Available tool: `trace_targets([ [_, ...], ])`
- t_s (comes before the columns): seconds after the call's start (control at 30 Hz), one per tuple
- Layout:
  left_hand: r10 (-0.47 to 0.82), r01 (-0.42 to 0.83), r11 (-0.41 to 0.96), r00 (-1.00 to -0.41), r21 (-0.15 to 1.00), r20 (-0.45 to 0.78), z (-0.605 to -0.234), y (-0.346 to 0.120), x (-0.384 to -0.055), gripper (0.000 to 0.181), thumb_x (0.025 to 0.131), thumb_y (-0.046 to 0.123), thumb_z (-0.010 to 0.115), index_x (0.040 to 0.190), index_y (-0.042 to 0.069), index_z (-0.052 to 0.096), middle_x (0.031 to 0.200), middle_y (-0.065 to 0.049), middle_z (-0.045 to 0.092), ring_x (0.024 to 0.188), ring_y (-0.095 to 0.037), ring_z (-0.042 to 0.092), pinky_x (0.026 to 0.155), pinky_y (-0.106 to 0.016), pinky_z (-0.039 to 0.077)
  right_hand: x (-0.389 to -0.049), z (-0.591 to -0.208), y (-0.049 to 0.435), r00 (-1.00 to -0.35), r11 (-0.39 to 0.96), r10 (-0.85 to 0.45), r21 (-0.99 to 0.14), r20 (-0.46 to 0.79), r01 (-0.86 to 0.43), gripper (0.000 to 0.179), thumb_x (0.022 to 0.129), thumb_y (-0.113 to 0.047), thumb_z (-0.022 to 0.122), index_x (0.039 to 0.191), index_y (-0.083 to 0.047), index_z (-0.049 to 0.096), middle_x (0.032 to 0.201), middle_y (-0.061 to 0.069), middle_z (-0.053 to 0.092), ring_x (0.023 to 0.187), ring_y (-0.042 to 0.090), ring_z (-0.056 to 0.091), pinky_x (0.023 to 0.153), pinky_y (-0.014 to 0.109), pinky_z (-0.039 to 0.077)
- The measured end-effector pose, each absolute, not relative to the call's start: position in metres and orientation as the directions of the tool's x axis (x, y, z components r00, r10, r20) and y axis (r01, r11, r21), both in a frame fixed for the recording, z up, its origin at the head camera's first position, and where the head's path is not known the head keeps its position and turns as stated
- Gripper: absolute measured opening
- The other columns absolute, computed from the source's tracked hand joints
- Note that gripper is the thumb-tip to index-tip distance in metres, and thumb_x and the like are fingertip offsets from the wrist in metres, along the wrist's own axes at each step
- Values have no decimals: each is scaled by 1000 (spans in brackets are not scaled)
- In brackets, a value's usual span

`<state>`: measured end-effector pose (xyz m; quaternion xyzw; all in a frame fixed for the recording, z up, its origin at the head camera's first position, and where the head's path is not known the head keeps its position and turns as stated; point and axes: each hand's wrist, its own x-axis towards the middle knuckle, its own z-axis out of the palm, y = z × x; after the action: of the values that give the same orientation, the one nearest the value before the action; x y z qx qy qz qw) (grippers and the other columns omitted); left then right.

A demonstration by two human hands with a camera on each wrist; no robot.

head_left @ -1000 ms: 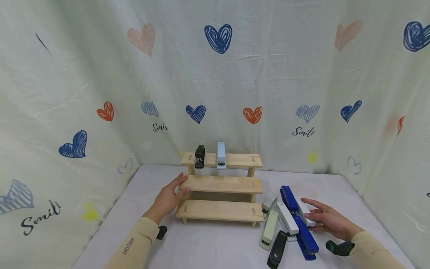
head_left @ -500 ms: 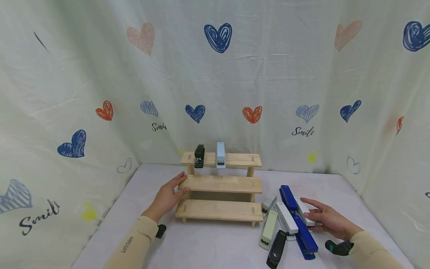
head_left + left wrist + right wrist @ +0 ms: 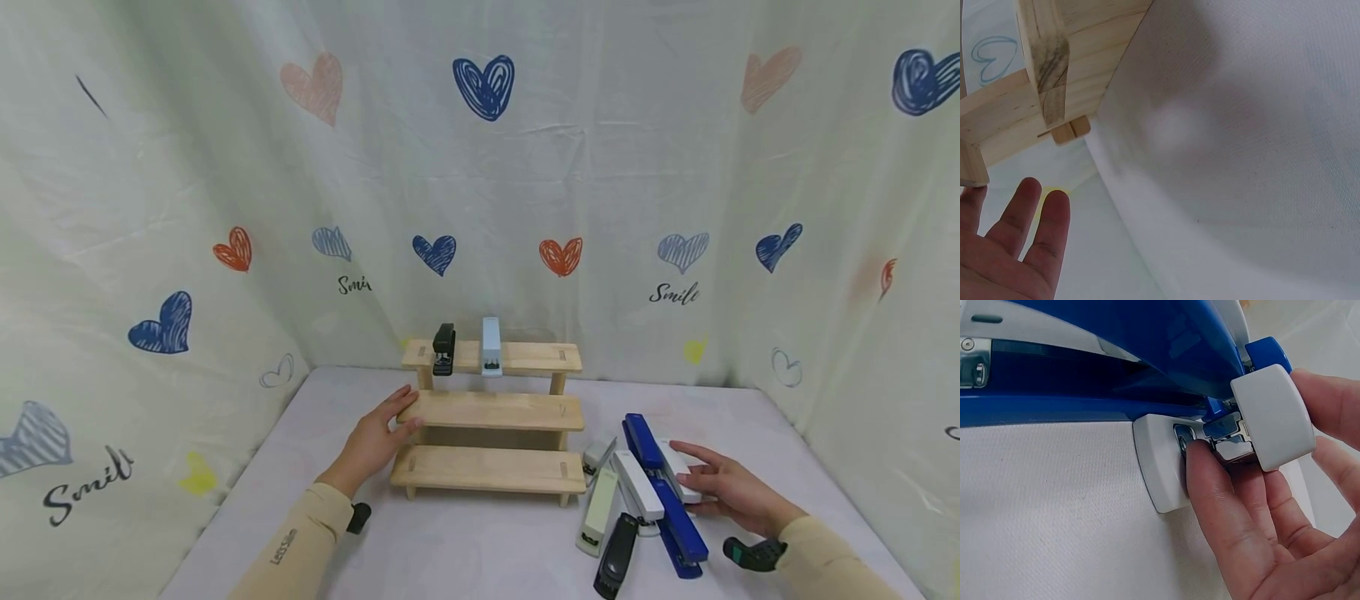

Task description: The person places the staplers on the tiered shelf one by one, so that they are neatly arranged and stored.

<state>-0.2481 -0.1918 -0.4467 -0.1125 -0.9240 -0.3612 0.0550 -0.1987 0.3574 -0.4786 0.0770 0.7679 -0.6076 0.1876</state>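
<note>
My left hand [image 3: 373,443] holds the left end of the middle board of a three-step wooden display rack [image 3: 495,412], with the thumb at the front edge. In the left wrist view, two fingers [image 3: 1047,240] stretch out free of the wood. On the right, my right hand [image 3: 738,492] grips a white stapler [image 3: 681,473] lying against a long blue stapler [image 3: 667,492]. The right wrist view shows my fingertips on both sides of its white head [image 3: 1279,419]. A black stapler [image 3: 444,350] and a light blue stapler [image 3: 491,347] stand on the top board.
Left of the blue stapler lie another white stapler [image 3: 639,485], a pale green stapler [image 3: 597,510], a black stapler [image 3: 617,555] and a partly hidden pale grey one [image 3: 595,457]. A heart-print curtain [image 3: 480,183] encloses the white table [image 3: 450,550].
Both hands and all the staplers keep their places. Only the head view shifts very slightly.
</note>
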Motion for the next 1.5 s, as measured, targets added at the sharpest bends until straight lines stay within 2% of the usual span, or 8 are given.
trace_targets([
  [0.3, 168, 247, 708, -969, 662, 181, -449, -193, -250, 62, 99, 38, 63, 151, 9, 45, 160, -5, 32, 143, -36, 31, 112, -56, 30, -198, -480, 358, -921, 236, -102, -909, -375, 344, 88, 90, -17, 75, 158, -6, 20, 149, 44, 13, 114, 45, 59, 87, 53, 55],
  [0.57, 169, 248, 690, -969, 680, 183, -449, -193, -249, 63, 98, 38, 64, 151, 10, 45, 160, -5, 32, 143, -36, 31, 112, -56, 30, -197, -478, 357, -925, 243, -81, -908, -370, 342, 85, 93, -17, 73, 158, -5, 20, 149, 43, 14, 119, 51, 53, 87, 53, 55],
  [0.8, 165, 259, 685, -966, 681, 201, -451, -193, -249, 63, 98, 39, 64, 150, 7, 46, 160, -7, 33, 143, -37, 32, 111, -57, 31, -195, -478, 363, -929, 229, -80, -914, -361, 335, 84, 94, -16, 71, 158, -4, 18, 146, 43, 20, 108, 38, 62, 87, 54, 55],
  [0.97, 168, 266, 678, -964, 685, 207, -451, -193, -249, 61, 98, 36, 65, 150, 8, 47, 159, -6, 34, 143, -35, 32, 112, -56, 31, -195, -471, 370, -934, 262, -92, -913, -346, 312, 82, 97, -21, 68, 158, -4, 17, 148, 41, 19, 111, 36, 60, 89, 53, 54],
  [1.23, 176, 265, 675, -964, 688, 199, -450, -192, -250, 61, 99, 34, 65, 150, 8, 45, 160, -5, 32, 143, -35, 32, 112, -55, 31, -206, -430, 372, -946, 335, -161, -917, -282, 216, 80, 100, -26, 63, 159, -4, 14, 156, 35, 7, 130, 52, 39, 92, 52, 53],
  [1.4, 177, 265, 675, -964, 689, 198, -451, -193, -250, 61, 99, 34, 64, 150, 8, 45, 160, -5, 32, 143, -35, 32, 113, -55, 31, -224, -388, 355, -950, 314, -232, -940, -211, 132, 77, 102, -25, 61, 159, -4, 13, 160, 30, 3, 137, 56, 26, 95, 53, 51],
  [1.47, 176, 263, 676, -965, 689, 195, -451, -192, -251, 61, 99, 34, 64, 150, 7, 45, 160, -6, 31, 143, -35, 32, 113, -55, 30, -233, -371, 343, -947, 291, -261, -951, -188, 109, 76, 102, -23, 60, 160, -5, 14, 161, 28, 1, 139, 56, 23, 96, 53, 50],
  [1.5, 176, 262, 676, -965, 689, 194, -452, -192, -251, 61, 99, 34, 64, 150, 7, 45, 160, -6, 31, 143, -35, 32, 113, -55, 30, -238, -363, 336, -945, 283, -272, -954, -180, 100, 76, 102, -23, 60, 160, -6, 14, 161, 28, 2, 137, 55, 27, 96, 53, 50],
])
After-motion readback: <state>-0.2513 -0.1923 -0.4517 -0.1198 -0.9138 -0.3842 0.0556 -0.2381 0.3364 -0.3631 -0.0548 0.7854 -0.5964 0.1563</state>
